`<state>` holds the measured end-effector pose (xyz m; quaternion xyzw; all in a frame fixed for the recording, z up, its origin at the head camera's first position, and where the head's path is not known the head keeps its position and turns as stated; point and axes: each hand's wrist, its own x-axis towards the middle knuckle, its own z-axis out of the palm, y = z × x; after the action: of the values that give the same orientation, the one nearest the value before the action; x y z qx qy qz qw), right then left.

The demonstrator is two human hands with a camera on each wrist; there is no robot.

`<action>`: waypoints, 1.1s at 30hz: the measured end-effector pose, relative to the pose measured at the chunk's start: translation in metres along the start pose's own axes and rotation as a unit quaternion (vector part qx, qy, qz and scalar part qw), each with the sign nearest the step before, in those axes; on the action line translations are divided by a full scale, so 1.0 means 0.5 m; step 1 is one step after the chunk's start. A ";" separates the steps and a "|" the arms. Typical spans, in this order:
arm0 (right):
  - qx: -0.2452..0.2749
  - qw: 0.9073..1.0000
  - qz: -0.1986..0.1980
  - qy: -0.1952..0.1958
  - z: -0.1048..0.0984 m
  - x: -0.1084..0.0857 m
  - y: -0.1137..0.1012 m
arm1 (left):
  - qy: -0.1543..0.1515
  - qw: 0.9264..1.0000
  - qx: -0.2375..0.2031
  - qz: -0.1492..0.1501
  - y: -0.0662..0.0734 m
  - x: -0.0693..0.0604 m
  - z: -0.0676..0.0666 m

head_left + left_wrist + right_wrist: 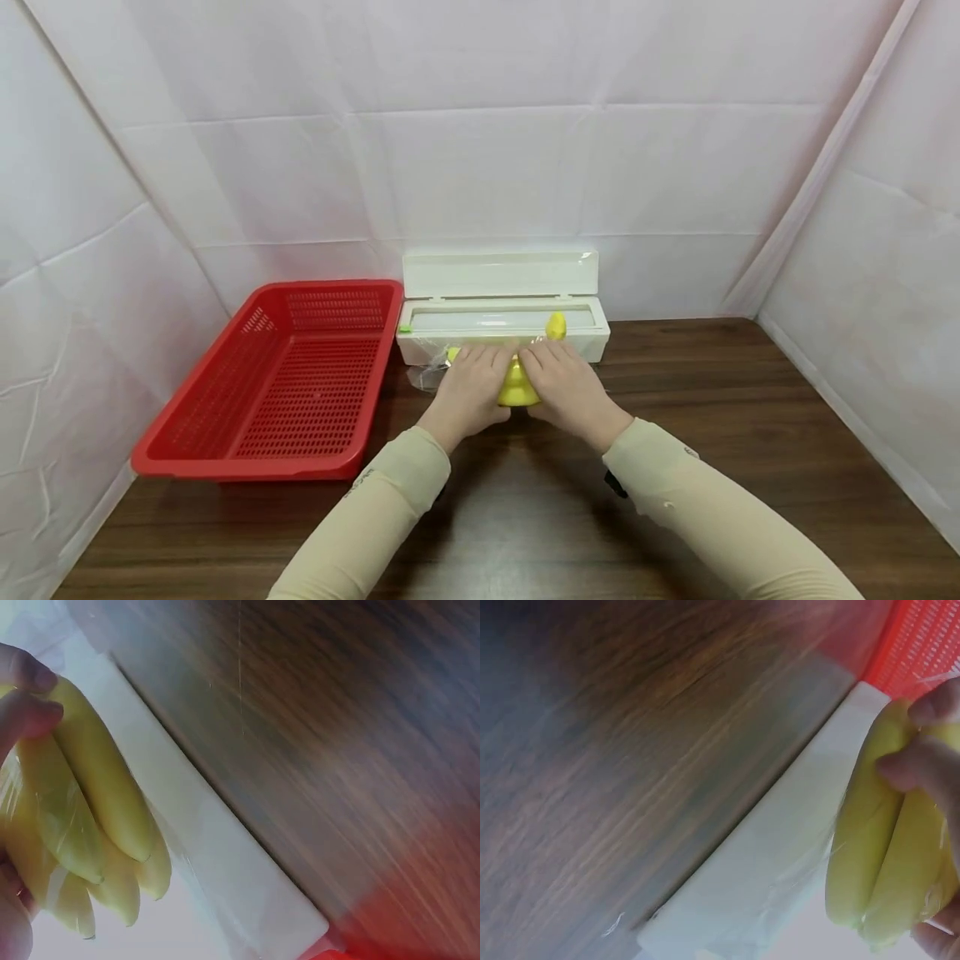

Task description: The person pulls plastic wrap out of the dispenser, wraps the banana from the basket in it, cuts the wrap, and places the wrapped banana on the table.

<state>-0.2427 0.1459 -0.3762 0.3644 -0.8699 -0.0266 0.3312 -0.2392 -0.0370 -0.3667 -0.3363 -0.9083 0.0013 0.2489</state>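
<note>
A bunch of yellow bananas (517,387) is held up by both hands in front of a white cling film dispenser (596,340). Clear cling film (426,377) lies over the bananas and hangs out at their left. My left hand (474,379) grips the left side of the bunch; its thumb and fingers press on the bananas (105,780) in the left wrist view. My right hand (562,383) grips the right side, and the right wrist view shows its fingertips on the bananas (866,825). Fingers and film partly hide the bunch.
The dispenser's lid (500,275) stands raised against the white cloth backdrop (480,175). A red plastic basket (386,367) sits to the left, close beside the dispenser. Dark wooden table (712,417) extends to the right and front.
</note>
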 end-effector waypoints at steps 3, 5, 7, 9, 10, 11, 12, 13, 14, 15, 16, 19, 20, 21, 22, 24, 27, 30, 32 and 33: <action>0.009 1.000 -0.013 0.002 0.002 -0.004 0.006 | -0.015 1.000 0.003 -0.001 0.001 -0.003 0.004; 0.014 1.000 -0.020 0.001 0.004 -0.006 0.010 | -0.020 1.000 0.010 0.002 0.001 -0.006 0.007; 0.018 0.999 -0.026 -0.001 0.007 -0.007 0.013 | -0.018 1.000 0.019 0.005 0.000 -0.009 0.010; 0.024 0.999 -0.032 -0.002 0.010 -0.007 0.016 | -0.011 1.000 0.028 0.008 -0.001 -0.012 0.012; 0.026 0.999 -0.035 -0.003 0.012 -0.007 0.018 | -0.007 0.999 0.032 0.009 -0.001 -0.013 0.013; 0.029 0.999 -0.038 -0.003 0.014 -0.006 0.018 | -0.003 0.999 0.037 0.009 -0.002 -0.013 0.013; 0.034 0.999 -0.039 -0.003 0.015 -0.006 0.019 | -0.002 0.999 0.037 0.008 -0.002 -0.013 0.013; 0.039 0.998 -0.041 -0.004 0.016 -0.006 0.019 | -0.001 0.999 0.034 0.007 -0.002 -0.012 0.013; 0.044 0.998 -0.041 -0.005 0.017 -0.006 0.020 | -0.003 1.000 0.031 0.006 -0.002 -0.012 0.012; 0.048 0.998 -0.039 -0.007 0.018 -0.007 0.020 | -0.005 1.000 0.029 0.006 -0.002 -0.010 0.011; 0.052 0.998 -0.036 -0.009 0.019 -0.008 0.021 | -0.007 1.000 0.027 0.005 -0.002 -0.008 0.009; 0.061 0.998 -0.024 -0.015 0.021 -0.010 0.024 | -0.018 1.000 0.017 0.004 -0.001 0.000 0.006; 0.063 0.998 -0.021 -0.017 0.021 -0.011 0.026 | -0.022 1.000 0.016 0.002 -0.001 0.002 0.006; 0.065 0.998 -0.018 -0.019 0.022 -0.011 0.027 | -0.026 1.000 0.014 0.000 -0.002 0.004 0.006; 0.067 0.997 -0.017 -0.020 0.022 -0.010 0.029 | -0.029 1.000 0.009 -0.002 -0.003 0.006 0.005; 0.076 0.997 -0.015 -0.023 0.021 -0.009 0.031 | -0.030 0.999 -0.004 -0.008 -0.005 0.007 0.006; 0.089 0.995 -0.009 -0.036 0.021 -0.004 0.033 | -0.025 0.999 -0.029 -0.016 -0.010 0.005 0.009; 0.106 0.993 0.001 -0.051 0.020 0.002 0.035 | -0.024 0.998 -0.050 -0.024 -0.016 0.004 0.011; 0.116 0.991 0.008 -0.059 0.019 0.006 0.037 | -0.028 0.997 -0.061 -0.030 -0.019 0.005 0.010; 0.122 0.991 0.011 -0.060 0.018 0.008 0.037 | -0.030 0.997 -0.066 -0.033 -0.019 0.006 0.010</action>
<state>-0.2618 0.1550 -0.3758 0.3902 -0.8889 0.0614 0.2320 -0.2492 -0.0420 -0.3679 -0.3219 -0.9240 -0.0567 0.1983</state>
